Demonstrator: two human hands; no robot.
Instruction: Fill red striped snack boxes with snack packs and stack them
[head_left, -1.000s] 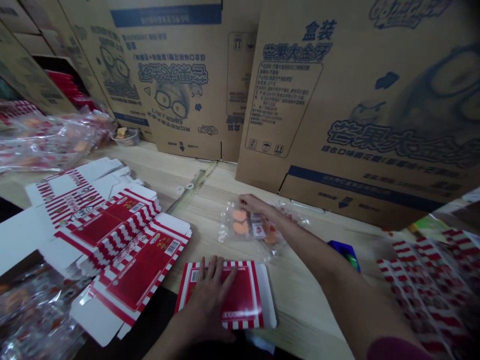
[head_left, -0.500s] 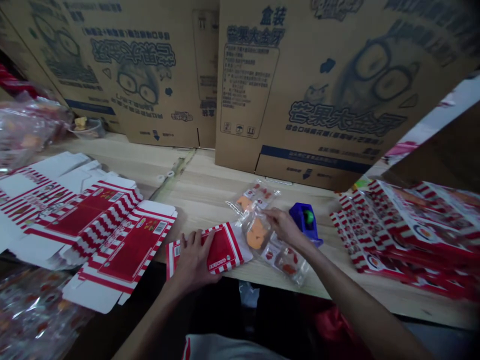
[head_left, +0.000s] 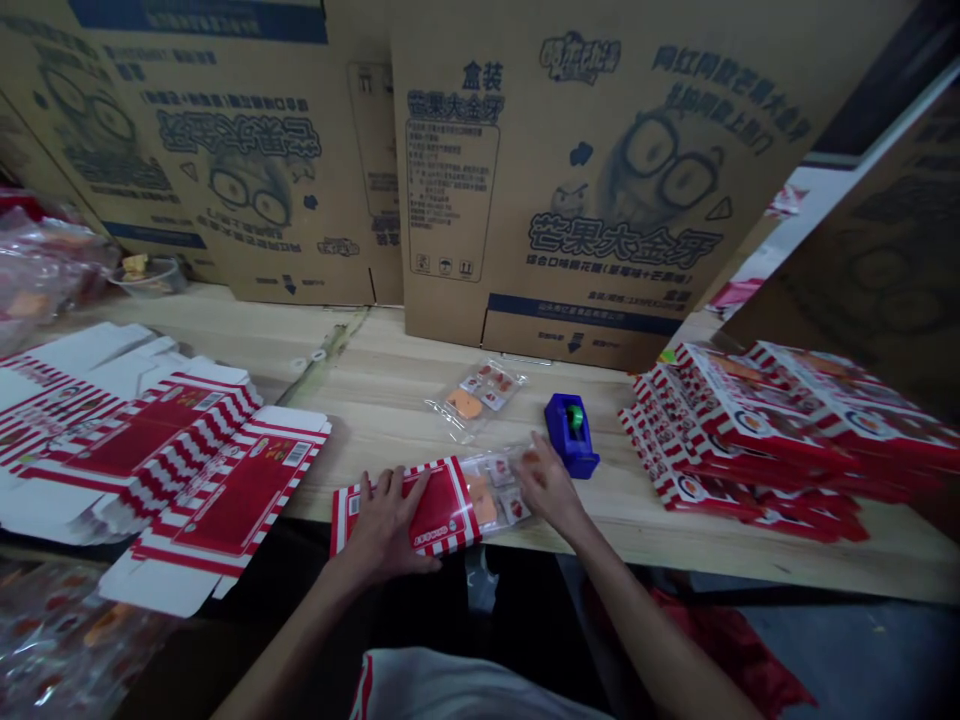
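A red box with white stripes (head_left: 442,510) lies flat near the table's front edge, its right end open. My left hand (head_left: 384,525) holds it from above, fingers across the top and thumb along the near side. Part of a clear snack packet (head_left: 484,498), with an orange piece and small printed sachets, sticks out of that open end. The packet's outer end is in my right hand (head_left: 551,488), whose fingers are closed and slightly blurred. Another clear snack packet (head_left: 480,390) lies just beyond, touched by neither hand.
A blue tape dispenser (head_left: 572,437) stands beyond my right hand. Filled striped boxes (head_left: 750,420) are stacked at right, flattened cartons (head_left: 217,470) at left. Large cardboard boxes (head_left: 555,200) wall off the back. Bagged packets (head_left: 67,640) lie low at left, near a plastic tub (head_left: 154,278) farther back.
My right hand has brought the snack packet down and leftward to the box, and part of it is now inside the open end. My left hand stays on the box. The view has shifted right.
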